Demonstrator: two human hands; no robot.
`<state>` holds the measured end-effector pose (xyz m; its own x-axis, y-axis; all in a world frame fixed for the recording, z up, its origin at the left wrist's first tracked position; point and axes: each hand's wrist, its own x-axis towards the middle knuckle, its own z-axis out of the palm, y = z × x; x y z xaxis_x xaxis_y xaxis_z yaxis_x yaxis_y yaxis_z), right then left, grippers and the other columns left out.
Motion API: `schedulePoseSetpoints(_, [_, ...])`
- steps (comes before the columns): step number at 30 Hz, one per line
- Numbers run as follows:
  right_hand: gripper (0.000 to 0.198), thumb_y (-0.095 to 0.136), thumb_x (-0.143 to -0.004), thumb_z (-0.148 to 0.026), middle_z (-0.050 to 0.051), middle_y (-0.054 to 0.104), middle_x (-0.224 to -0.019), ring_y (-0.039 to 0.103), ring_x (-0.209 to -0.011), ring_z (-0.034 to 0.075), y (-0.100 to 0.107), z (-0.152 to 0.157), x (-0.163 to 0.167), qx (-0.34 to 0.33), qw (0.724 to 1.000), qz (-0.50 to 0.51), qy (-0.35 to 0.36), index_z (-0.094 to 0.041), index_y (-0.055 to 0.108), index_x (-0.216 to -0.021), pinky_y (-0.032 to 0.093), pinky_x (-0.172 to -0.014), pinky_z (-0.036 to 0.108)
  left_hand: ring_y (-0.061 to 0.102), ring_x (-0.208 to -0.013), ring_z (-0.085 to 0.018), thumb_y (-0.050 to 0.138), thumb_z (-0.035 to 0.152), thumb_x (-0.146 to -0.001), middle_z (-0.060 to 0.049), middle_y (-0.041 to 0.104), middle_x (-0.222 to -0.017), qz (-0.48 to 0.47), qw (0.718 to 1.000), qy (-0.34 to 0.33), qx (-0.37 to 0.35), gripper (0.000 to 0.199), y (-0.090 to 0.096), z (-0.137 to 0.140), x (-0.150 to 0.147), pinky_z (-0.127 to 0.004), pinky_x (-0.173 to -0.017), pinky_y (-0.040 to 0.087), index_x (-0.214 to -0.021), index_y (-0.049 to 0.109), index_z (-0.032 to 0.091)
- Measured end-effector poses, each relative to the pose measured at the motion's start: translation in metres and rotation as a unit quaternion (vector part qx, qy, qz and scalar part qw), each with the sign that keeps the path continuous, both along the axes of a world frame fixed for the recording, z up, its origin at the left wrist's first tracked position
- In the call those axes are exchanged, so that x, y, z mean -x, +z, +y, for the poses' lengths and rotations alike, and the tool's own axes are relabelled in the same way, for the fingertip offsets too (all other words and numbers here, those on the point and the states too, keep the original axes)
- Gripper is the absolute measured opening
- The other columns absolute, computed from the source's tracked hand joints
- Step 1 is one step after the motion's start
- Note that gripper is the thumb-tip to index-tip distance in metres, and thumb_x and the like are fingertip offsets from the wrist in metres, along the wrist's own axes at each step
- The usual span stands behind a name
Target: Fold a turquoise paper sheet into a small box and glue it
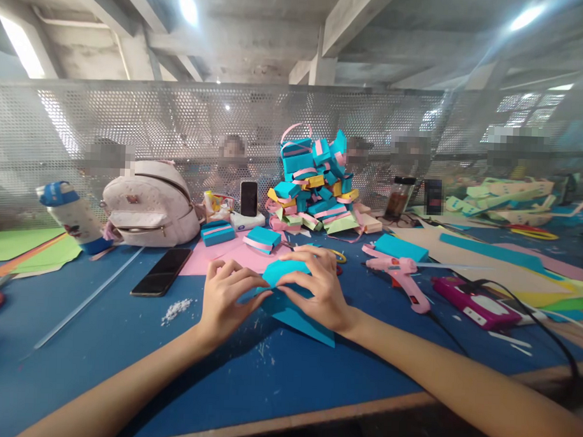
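Observation:
Both hands hold a piece of blue paper (300, 314) just above the blue table. My left hand (229, 296) pinches its left edge between thumb and fingers. On the other side my right hand (320, 286) grips the upper part, its fingers curled over a raised, bent section. The lower right corner of the sheet slants down toward me. Just beyond the hands, a small blue paper box with a pink band (262, 240) rests on a pink sheet (208, 257). Another blue box (217, 233) lies to its left.
A pink glue gun (404, 280) and a purple box-shaped device (477, 303) with cables lie right. Left are a black phone (161, 272), a clear stick (90, 297), a backpack (151, 204) and a bottle (74, 217). A pile of paper boxes (316, 187) stands behind.

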<state>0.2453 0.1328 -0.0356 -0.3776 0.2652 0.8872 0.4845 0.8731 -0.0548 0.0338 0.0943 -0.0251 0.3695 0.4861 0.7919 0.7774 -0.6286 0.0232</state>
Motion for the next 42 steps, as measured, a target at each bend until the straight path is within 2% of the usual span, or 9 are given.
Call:
schedulePoseSetpoints(10, [0.004,0.071,-0.086,-0.027,0.002,0.068,-0.114,0.052,-0.116,0.026,0.0010,-0.0008,0.0001,0.005,1.000,0.004,0.006,-0.028,0.073,-0.083,0.038,-0.097,0.045,0.059,-0.074,-0.016,0.069,0.030,-0.087,0.005,0.075,-0.082,-0.015,0.999,-0.020,0.031,0.004,0.0015,0.0000,0.0013,-0.039,-0.078,0.033,-0.084,0.071,0.028])
schedulePoseSetpoints(20, [0.005,0.071,-0.087,-0.028,0.001,0.067,-0.115,0.052,-0.117,0.025,0.0026,-0.0007,0.0001,0.027,1.000,0.014,0.001,-0.029,0.074,-0.083,0.037,-0.097,0.044,0.059,-0.072,-0.017,0.069,0.028,-0.087,0.005,0.076,-0.082,0.005,1.000,-0.009,-0.018,0.003,0.0027,0.0009,0.0027,-0.040,-0.080,0.033,-0.085,0.071,0.028])
schedulePoseSetpoints(26, [0.005,0.071,-0.087,-0.028,0.000,0.068,-0.114,0.052,-0.115,0.025,0.0013,-0.0009,0.0010,0.026,1.000,0.009,-0.001,-0.029,0.074,-0.083,0.037,-0.097,0.043,0.060,-0.075,-0.018,0.072,0.036,-0.084,0.004,0.076,-0.085,0.018,1.000,0.000,-0.014,0.009,0.0004,0.0008,0.0020,-0.039,-0.078,0.033,-0.089,0.072,0.028])
schedulePoseSetpoints(42, [0.006,0.070,-0.087,-0.028,0.000,0.071,-0.107,0.055,-0.110,0.025,-0.0007,0.0008,0.0014,0.013,1.000,0.001,0.003,-0.029,0.073,-0.082,0.037,-0.094,0.043,0.059,-0.073,-0.017,0.069,0.029,-0.087,0.004,0.077,-0.083,0.010,1.000,0.002,-0.011,0.003,0.0019,-0.0001,-0.0005,-0.040,-0.081,0.033,-0.087,0.072,0.028])
